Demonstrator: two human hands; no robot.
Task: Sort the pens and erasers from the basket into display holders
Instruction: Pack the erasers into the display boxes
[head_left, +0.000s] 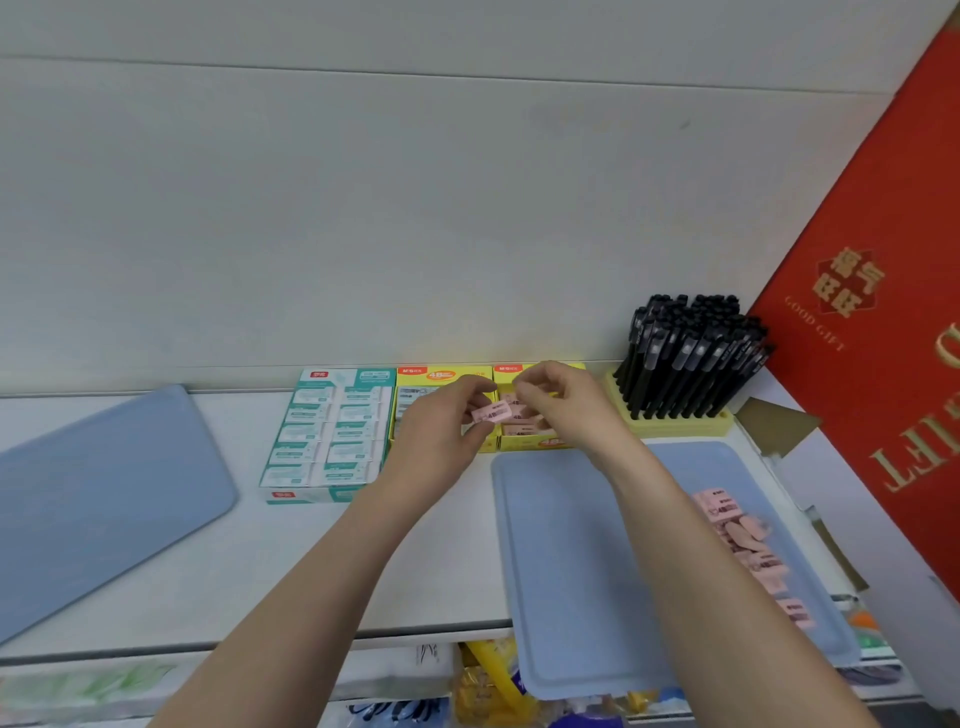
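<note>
The white worktop (363, 561) carries everything, with a red gift bag (872, 312) leaning at the far right. 2 pale blue baskets lie on it. The left basket (104, 493) is well apart from the work. The right basket (571, 571), at the near edge, has a heap of loose pink erasers (748, 540) along its right side.

Along the far wall, from left to right, stand a teal eraser box (332, 436), a left yellow box (441, 375), a right yellow box (540, 441) and a pen holder (675, 423) packed with black pens (691, 353).

The pens look sorted, so the step in hand is filling the yellow boxes with erasers. The left hand (436, 431) pinches 1 pink eraser (491, 414) between thumb and fingers, just above the seam between the 2 yellow boxes. The right hand (566, 405) hovers over the right yellow box with its fingers curled. Whether they grip an eraser there I cannot tell.

The next move probably calls for laying the held eraser flat in a row, label up, then reaching back to the heap.
</note>
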